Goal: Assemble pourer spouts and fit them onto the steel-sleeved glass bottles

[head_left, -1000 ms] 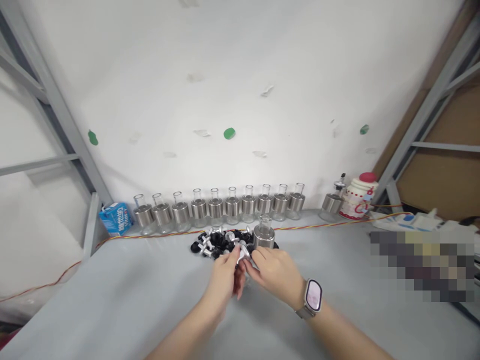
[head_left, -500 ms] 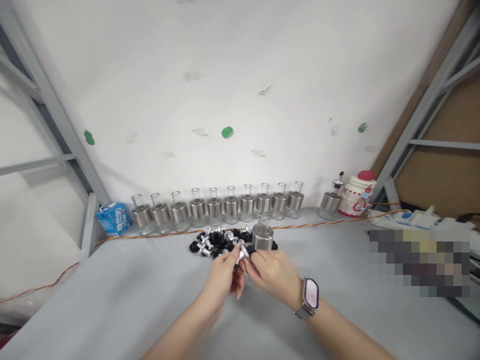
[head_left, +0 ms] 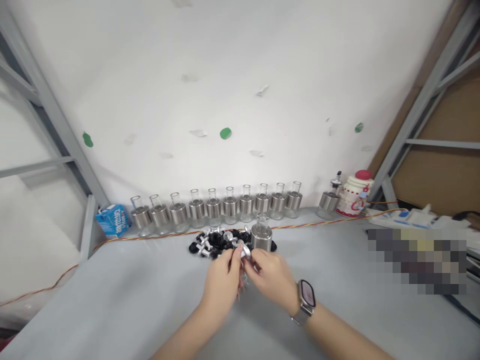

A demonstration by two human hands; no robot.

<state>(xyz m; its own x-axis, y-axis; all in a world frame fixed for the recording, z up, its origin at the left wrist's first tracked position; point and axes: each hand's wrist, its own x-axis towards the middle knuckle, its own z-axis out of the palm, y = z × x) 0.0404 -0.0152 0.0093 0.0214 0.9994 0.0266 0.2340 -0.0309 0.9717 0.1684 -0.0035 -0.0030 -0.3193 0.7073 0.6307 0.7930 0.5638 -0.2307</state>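
Note:
Between the fingertips of my left hand (head_left: 222, 280) and my right hand (head_left: 273, 275) is a small silver bottle stopper (head_left: 245, 251). Both hands pinch it, and its lower part is hidden by my fingers. Just behind them stands an open glass bottle (head_left: 261, 235) with a metal sleeve, upright. Left of that bottle lies a heap of black and silver stopper parts (head_left: 215, 240), partly covered by my left hand. My right wrist wears a watch.
A row of several sleeved glass bottles (head_left: 229, 205) lines the wall. A bottle with a stopper (head_left: 329, 202) stands right, beside a white-and-red jar (head_left: 352, 197). A blue carton (head_left: 113, 221) sits left. A twisted red-yellow wire (head_left: 300, 225) crosses the table. A power strip (head_left: 416, 218) lies right.
My left hand has turned, and its lower fingers are more hidden. The silver stopper has tilted slightly between my hands. The view has shifted a little.

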